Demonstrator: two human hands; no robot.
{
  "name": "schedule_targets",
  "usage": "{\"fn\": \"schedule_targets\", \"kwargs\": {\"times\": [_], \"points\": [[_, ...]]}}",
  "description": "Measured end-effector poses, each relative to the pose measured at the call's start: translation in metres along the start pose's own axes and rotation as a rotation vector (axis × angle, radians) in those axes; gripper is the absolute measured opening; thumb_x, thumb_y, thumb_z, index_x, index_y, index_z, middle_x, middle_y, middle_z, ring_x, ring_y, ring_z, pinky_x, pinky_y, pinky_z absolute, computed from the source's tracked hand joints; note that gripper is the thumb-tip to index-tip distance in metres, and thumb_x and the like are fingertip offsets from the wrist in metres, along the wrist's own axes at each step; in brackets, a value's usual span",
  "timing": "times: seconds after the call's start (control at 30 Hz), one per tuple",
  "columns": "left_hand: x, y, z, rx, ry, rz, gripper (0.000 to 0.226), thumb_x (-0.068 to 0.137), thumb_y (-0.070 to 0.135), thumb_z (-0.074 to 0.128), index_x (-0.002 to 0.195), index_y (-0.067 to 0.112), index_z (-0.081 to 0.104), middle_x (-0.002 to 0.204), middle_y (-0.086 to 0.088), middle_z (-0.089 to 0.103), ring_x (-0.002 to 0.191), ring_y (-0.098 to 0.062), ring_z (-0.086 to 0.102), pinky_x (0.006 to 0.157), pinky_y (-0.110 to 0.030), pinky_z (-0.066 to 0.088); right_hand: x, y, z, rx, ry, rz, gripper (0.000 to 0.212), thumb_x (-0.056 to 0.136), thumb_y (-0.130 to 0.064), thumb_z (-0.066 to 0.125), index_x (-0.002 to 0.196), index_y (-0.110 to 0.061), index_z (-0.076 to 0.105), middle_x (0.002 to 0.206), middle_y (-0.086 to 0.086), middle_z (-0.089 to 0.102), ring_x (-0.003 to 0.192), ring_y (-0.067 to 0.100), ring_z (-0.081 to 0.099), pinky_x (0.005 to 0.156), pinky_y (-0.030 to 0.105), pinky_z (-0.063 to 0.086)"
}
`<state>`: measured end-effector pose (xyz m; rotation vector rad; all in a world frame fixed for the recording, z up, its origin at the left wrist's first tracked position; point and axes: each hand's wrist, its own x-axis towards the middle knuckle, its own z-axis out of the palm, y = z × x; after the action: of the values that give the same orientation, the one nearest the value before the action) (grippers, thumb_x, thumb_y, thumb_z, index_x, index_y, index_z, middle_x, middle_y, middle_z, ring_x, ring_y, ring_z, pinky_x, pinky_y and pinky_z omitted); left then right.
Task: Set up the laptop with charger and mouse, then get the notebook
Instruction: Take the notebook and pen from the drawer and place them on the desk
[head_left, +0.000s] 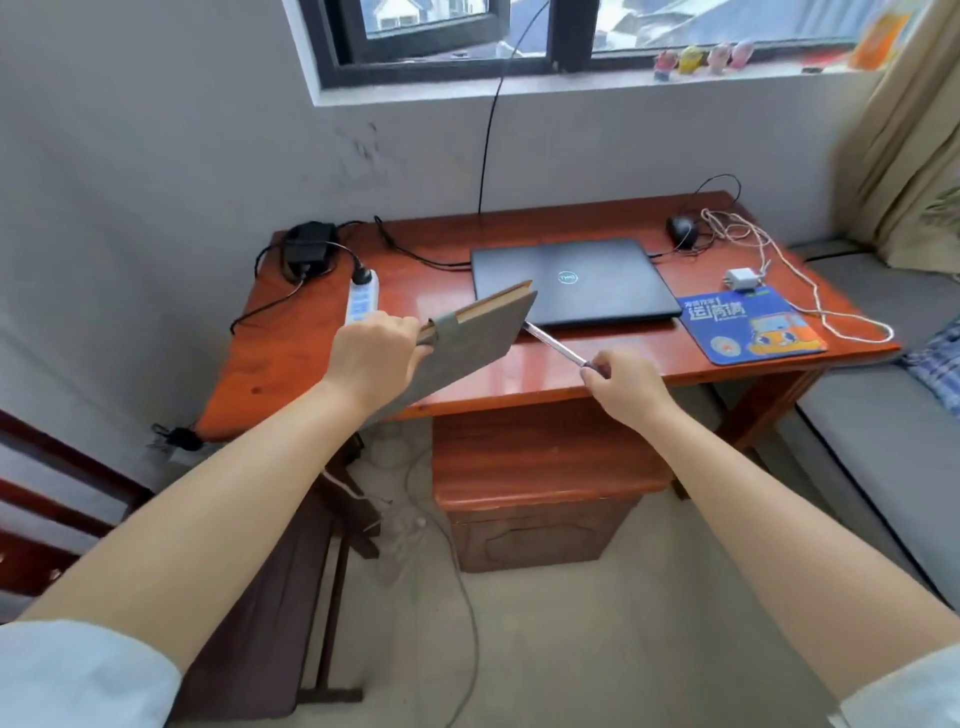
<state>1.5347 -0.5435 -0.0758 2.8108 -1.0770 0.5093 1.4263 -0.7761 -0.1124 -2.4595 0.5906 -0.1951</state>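
Note:
My left hand (375, 358) grips a grey notebook (467, 345), holding it tilted above the front of the red wooden table (291, 364). My right hand (621, 384) pinches a pen (553, 345) that points toward the notebook. A closed black laptop (576, 283) lies flat at the table's middle, with a cable plugged in on each side. The black charger brick (307, 248) sits at the back left, wired to a white power strip (361, 299). A black mouse (682, 231) rests at the back right, off the blue mouse pad (750, 325).
A white phone adapter (742, 278) with a long braided cable (810, 291) lies beside the pad. A wooden stool (540, 483) stands under the table. A grey cushioned bench (883, 415) runs along the right, and a dark wooden frame (52, 519) stands at the left.

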Motion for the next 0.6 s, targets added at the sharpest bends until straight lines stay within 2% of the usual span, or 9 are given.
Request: {"fn": "schedule_targets", "kwargs": {"times": [0.1,0.27,0.37,0.43,0.5,0.6], "points": [[0.015,-0.003,0.0,0.011,-0.007,-0.069,0.032,0.091,0.029,0.053,0.092,-0.002,0.06,0.091,-0.023,0.067,0.087,-0.036,0.061,0.063,-0.039,0.046,0.017,-0.002,-0.014,0.077,0.005,0.035,0.017,0.089,-0.015,0.05,0.088,-0.001,0.059,0.082,0.011,0.054,0.082,0.028,0.05,0.065,0.024,0.028],[0.059,-0.013,0.022,-0.037,-0.047,-0.273,0.033,0.092,0.03,0.05,0.096,-0.002,0.058,0.093,-0.024,0.067,0.089,-0.036,0.061,0.066,-0.036,0.046,0.076,0.005,-0.023,0.098,-0.023,0.073,0.024,0.089,-0.018,0.052,0.096,0.003,0.061,0.087,0.011,0.057,0.09,0.027,0.052,0.07,0.026,0.03],[0.088,-0.021,0.038,-0.006,-0.057,-0.336,0.032,0.091,0.029,0.051,0.096,-0.002,0.059,0.094,-0.022,0.067,0.089,-0.037,0.061,0.066,-0.037,0.046,0.121,0.007,-0.018,0.169,-0.091,0.073,0.016,0.089,-0.017,0.051,0.086,-0.004,0.059,0.076,0.008,0.055,0.081,0.023,0.05,0.062,0.026,0.034],[0.109,-0.025,0.05,0.016,-0.094,-0.403,0.031,0.091,0.028,0.051,0.098,-0.002,0.058,0.096,-0.022,0.067,0.092,-0.037,0.061,0.067,-0.037,0.048,0.154,0.009,-0.011,0.242,-0.157,0.09,0.014,0.09,-0.017,0.051,0.084,-0.006,0.057,0.077,0.012,0.053,0.077,0.023,0.051,0.06,0.026,0.036],[0.129,-0.028,0.061,0.041,-0.141,-0.48,0.031,0.092,0.027,0.05,0.103,-0.001,0.056,0.101,-0.022,0.066,0.097,-0.038,0.06,0.072,-0.039,0.049,0.184,0.009,-0.003,0.283,-0.215,0.109,0.013,0.089,-0.015,0.05,0.079,-0.008,0.054,0.076,0.012,0.052,0.065,0.024,0.05,0.054,0.026,0.035],[0.151,-0.031,0.082,0.063,-0.231,-0.572,0.027,0.092,0.022,0.051,0.107,-0.001,0.055,0.107,-0.022,0.063,0.104,-0.036,0.055,0.077,-0.04,0.049,0.217,0.005,0.016,0.345,-0.301,0.139,0.013,0.09,-0.012,0.048,0.078,-0.007,0.05,0.063,0.006,0.048,0.05,0.016,0.045,0.047,0.024,0.035]]}}
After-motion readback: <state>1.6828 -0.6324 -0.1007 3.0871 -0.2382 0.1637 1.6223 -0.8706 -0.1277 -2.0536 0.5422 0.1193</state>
